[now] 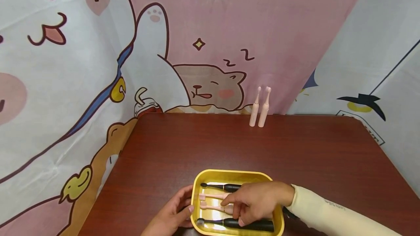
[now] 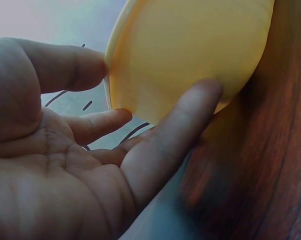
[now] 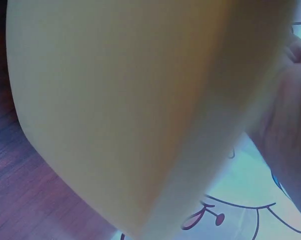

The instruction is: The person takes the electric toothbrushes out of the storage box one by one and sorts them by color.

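Observation:
A yellow box (image 1: 279, 225) near the front of the table holds a black electric toothbrush (image 1: 229, 188) at the far side, two pink toothbrushes (image 1: 213, 196) in the middle and another black electric toothbrush (image 1: 249, 225) at the near side. My left hand (image 1: 172, 212) rests against the box's left end, fingers fairly straight. In the left wrist view its thumb and fingertips touch the outer wall (image 2: 190, 45). Reaching over the right rim, my right hand (image 1: 259, 199) points a straight index finger onto the pink brushes, its other fingers bent. Its palm side is hidden; the box wall (image 3: 100, 100) fills the right wrist view.
Two pink electric toothbrushes (image 1: 254, 114) stand upright side by side at the table's back edge. The dark red-brown wooden table (image 1: 183, 145) meets a cartoon-printed cloth (image 1: 210, 28) behind and to the left. A cream sleeve (image 1: 328, 210) covers my right forearm.

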The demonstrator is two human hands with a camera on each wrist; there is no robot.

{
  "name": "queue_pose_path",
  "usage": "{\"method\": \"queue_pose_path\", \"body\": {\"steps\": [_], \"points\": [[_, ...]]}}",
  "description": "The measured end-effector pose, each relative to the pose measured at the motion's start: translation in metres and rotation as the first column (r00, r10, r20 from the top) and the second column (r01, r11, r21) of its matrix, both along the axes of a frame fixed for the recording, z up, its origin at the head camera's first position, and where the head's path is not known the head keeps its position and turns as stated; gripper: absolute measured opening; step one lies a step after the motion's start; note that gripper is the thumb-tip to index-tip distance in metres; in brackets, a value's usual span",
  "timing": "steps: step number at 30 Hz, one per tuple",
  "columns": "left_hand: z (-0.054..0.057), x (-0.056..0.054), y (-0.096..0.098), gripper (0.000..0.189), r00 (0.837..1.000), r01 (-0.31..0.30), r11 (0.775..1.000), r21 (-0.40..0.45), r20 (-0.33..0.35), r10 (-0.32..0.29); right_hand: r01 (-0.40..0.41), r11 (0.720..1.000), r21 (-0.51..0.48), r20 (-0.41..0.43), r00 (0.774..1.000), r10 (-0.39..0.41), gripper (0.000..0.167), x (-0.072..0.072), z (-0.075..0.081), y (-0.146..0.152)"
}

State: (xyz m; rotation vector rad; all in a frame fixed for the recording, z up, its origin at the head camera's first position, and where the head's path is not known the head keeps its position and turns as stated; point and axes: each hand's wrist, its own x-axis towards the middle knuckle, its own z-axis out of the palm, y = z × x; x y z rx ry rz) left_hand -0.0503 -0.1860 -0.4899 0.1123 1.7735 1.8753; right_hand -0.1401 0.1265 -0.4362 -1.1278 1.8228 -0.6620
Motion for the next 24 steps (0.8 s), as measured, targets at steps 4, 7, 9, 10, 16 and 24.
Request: {"method": "queue_pose_path", "body": {"steps": [4, 7, 9, 10, 16, 24], "points": [[-0.0008, 0.0002, -0.0008, 0.066, 1.0, 0.004, 1.0, -0.004, -0.005, -0.004, -0.017, 0.999, 0.038, -0.038, 0.999, 0.018, 0.054, 0.001, 0.0021, -0.002], [-0.0014, 0.0008, -0.0012, 0.065, 1.0, 0.012, 1.0, -0.005, -0.016, -0.012, -0.039, 0.997, 0.07, -0.085, 0.995, 0.044, 0.052, 0.002, 0.0034, -0.003], [-0.0016, 0.001, -0.0015, 0.065, 1.0, 0.013, 1.0, -0.005, -0.02, -0.013, -0.083, 0.993, 0.083, -0.146, 0.985, 0.094, 0.049, 0.0031, 0.0036, -0.0041], [-0.0015, 0.001, -0.0016, 0.065, 1.0, 0.014, 1.0, -0.003, -0.023, -0.014, -0.105, 0.991, 0.084, -0.182, 0.976, 0.119, 0.047, 0.0038, 0.0032, -0.0047], [-0.0008, -0.0005, -0.0018, 0.064, 1.0, 0.006, 1.0, 0.019, 0.002, -0.006, -0.145, 0.986, 0.08, -0.26, 0.952, 0.161, 0.036, 0.0053, 0.0006, -0.0063], [-0.0019, 0.0004, -0.0031, 0.064, 1.0, 0.009, 1.0, 0.021, 0.006, -0.009, -0.127, 0.984, 0.128, -0.115, 0.983, 0.142, 0.041, -0.0004, -0.0031, -0.0074]]}}
